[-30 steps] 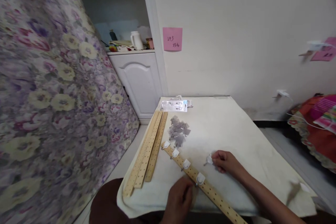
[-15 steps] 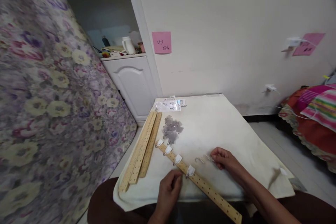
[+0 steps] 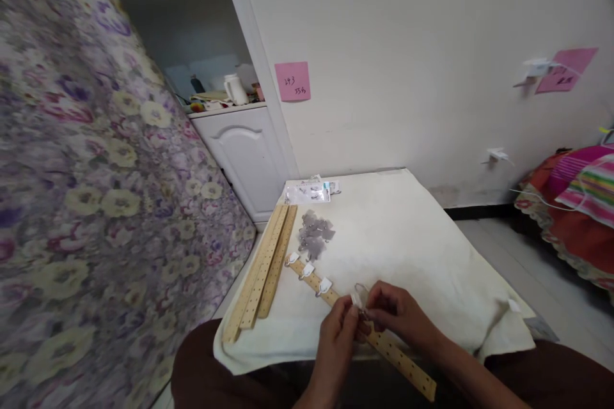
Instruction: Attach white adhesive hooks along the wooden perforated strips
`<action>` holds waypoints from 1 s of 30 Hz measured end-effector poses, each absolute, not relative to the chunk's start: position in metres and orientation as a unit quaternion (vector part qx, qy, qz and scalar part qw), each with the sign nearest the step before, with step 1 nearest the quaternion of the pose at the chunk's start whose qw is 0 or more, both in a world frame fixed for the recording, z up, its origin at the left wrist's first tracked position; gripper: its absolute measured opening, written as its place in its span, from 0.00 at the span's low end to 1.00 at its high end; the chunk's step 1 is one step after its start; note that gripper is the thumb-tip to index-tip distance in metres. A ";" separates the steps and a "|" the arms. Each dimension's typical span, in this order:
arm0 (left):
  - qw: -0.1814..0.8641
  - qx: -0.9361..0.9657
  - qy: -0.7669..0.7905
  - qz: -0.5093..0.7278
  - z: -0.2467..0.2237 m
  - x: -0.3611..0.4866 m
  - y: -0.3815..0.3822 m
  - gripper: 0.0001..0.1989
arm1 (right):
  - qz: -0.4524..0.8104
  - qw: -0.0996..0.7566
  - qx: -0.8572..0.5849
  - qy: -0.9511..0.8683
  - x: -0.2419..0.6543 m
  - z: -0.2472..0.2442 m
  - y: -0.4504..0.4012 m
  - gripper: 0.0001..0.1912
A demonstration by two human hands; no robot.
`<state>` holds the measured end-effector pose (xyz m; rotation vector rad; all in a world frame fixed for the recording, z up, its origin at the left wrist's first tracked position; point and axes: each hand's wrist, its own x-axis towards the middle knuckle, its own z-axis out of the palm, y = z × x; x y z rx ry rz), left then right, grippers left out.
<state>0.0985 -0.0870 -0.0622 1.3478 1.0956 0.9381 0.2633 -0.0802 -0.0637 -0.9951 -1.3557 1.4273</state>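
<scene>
A wooden strip (image 3: 400,361) punched with holes lies slantwise across the front of the cloth-covered table. Several small metal rings or hooks with white tags are attached to its far part, one white tag (image 3: 325,285) being just beyond my left hand. My left hand (image 3: 336,335) is closed in a pinch on another white tag (image 3: 356,300) at the strip's middle. Against it, my right hand (image 3: 391,310) pinches too, its fingertips by the same tag; what they hold is too small to make out. A thin curved metal hook (image 3: 361,289) shows beside the right fingertips.
More perforated wooden strips (image 3: 261,275) lie side by side along the table's left edge. A heap of small grey translucent pieces (image 3: 314,236) is near them. Clear plastic packaging (image 3: 307,192) rests at the back left. A floral curtain (image 3: 119,204) hangs at left.
My right hand has moved left and down to the strip, carrying something thin. My left hand has moved right and up from beside the strip and closed on the white tag.
</scene>
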 end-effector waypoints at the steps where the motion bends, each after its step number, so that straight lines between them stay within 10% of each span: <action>1: 0.561 0.561 0.461 0.398 -0.064 0.099 -0.086 0.18 | 0.559 0.444 -0.410 -0.567 0.260 -0.064 -0.083 0.06; 15: 0.673 0.473 0.444 0.354 -0.079 0.093 -0.084 0.17 | 0.453 0.446 -0.500 -0.588 0.265 -0.069 -0.081 0.08; 30: 0.674 0.494 0.472 0.279 -0.114 0.076 -0.103 0.26 | 0.629 0.327 -0.468 -0.528 0.275 -0.099 -0.080 0.09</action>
